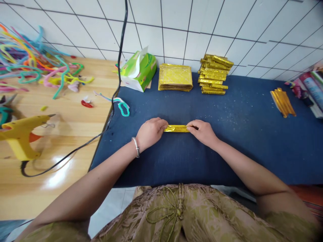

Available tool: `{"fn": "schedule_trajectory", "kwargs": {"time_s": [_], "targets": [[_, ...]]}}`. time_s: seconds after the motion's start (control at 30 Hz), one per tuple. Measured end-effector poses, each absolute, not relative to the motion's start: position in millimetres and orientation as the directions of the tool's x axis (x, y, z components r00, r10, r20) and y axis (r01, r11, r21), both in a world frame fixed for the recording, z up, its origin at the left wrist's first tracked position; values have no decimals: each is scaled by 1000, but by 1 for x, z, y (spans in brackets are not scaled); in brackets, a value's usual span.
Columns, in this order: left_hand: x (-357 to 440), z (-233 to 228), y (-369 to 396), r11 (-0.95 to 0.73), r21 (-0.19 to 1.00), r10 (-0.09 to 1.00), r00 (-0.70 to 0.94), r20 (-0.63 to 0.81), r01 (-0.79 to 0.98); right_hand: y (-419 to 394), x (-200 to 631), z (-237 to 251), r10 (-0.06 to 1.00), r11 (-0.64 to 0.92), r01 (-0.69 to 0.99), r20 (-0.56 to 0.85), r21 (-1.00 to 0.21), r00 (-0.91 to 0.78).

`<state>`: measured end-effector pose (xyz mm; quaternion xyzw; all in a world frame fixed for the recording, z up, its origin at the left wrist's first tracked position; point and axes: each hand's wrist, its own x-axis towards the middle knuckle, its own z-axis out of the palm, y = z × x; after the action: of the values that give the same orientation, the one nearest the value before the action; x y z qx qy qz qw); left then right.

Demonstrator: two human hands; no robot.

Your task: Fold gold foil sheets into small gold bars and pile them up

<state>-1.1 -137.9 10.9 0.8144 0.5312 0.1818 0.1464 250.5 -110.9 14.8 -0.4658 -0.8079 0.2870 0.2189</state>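
Bright, even daylight fills the scene, and a white glare patch shines on the varnished wooden counter (58, 174) at lower left. Shadows are soft and short, faint beneath the yellow glue gun (21, 134). The wide lens bows the wall tile lines (176, 30), and the frame's edges look slightly smeared.

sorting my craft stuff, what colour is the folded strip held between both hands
Shiny gold foil; the folded strip shows best in the head view, on the dark blue cloth.

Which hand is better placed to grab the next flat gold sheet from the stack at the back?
Probably the left hand. Both hands pinch the folded gold strip, but the flat gold stack lies straight beyond its left end; the right hand sits nearer the pile of folded strips.
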Motion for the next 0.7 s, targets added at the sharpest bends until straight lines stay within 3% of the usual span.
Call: {"fn": "schedule_trajectory", "kwargs": {"time_s": [0.4, 0.7], "targets": [[5, 17, -138, -284, 368, 958, 280, 64, 885, -98, 245, 25, 904, 270, 727, -94, -631, -417], [9, 21, -141, -277, 311, 961, 267, 74, 909, -94, 244, 23, 889, 336, 755, -76, -563, -452]]}}
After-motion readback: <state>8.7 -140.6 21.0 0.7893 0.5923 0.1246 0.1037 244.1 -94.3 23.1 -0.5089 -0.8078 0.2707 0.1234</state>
